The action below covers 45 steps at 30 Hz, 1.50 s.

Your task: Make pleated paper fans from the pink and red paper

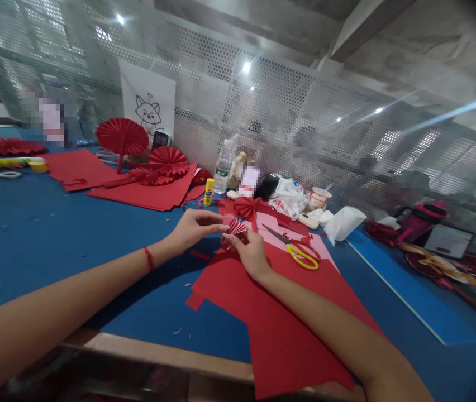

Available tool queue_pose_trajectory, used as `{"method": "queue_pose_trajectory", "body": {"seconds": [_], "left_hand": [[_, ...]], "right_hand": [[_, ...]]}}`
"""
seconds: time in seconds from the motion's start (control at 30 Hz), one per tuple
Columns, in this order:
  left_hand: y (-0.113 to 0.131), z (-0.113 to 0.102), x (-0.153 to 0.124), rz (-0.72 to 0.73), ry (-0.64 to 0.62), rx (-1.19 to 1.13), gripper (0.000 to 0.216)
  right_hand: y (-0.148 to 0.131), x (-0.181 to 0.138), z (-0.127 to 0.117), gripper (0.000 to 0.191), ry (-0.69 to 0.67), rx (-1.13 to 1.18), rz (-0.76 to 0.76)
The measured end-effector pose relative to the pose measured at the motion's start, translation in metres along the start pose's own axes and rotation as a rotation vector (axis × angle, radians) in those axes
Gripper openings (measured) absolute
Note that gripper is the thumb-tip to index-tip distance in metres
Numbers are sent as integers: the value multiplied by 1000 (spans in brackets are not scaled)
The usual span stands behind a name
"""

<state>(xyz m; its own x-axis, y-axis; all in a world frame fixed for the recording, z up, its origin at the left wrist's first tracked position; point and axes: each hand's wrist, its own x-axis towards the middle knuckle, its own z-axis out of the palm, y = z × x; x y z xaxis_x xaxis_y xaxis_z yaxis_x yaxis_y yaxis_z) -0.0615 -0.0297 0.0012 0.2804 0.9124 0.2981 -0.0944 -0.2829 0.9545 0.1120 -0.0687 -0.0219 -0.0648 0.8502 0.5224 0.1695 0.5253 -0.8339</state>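
Workshop table: blue top [95, 240] before a perforated grey screen [204, 61]; a yellow glue stick [208, 192] stands upright on it, its blue label too small to read.
Round red fan: upright, well left of the glue stick [123, 134].
Drawing: sheet with a fox-like animal under a heart [148, 111], behind and left of the glue stick.
Dark device: lit digits, too blurred to read [160, 140], left of the glue stick.
Left hand: in front of the glue stick [198, 228], thumb and fingers pinched on the pleated paper's left side.
Bottle: green label, illegible [223, 170], just right of the glue stick.
Pink pleated paper: between both hands [234, 225], nearer and right of the glue stick.
Right hand: right of and nearer than the glue stick [252, 250], thumb and fingers closed on the paper's right side.
Scissors: red and yellow handles [287, 242], right of the glue stick.
White bag: red print, unreadable [289, 198], farther right of the glue stick.
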Motion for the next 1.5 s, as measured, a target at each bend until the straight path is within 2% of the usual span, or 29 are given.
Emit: {"method": "queue_pose_trajectory", "body": {"seconds": [0.2, 0.47, 0.7, 1.03, 1.2, 1.5], "left_hand": [[0, 0, 0, 3, 44, -31, 33], [-3, 1, 3, -119, 114, -214, 39], [-3, 1, 2, -81, 39, -168, 36], [3, 4, 0, -31, -51, -60, 33], [4, 7, -2, -37, -79, -62, 34], [6, 7, -4, -40, -128, -75, 31]], "right_hand": [[2, -1, -1, 28, 41, -14, -5], [11, -2, -1, 32, 78, 69, 96], [2, -4, -3, 22, 165, -65, -115], [3, -3, -3, 23, 127, -34, -96], [5, -4, -3, 23, 57, -43, -86], [1, -7, -4, 19, 26, -30, -97]]}}
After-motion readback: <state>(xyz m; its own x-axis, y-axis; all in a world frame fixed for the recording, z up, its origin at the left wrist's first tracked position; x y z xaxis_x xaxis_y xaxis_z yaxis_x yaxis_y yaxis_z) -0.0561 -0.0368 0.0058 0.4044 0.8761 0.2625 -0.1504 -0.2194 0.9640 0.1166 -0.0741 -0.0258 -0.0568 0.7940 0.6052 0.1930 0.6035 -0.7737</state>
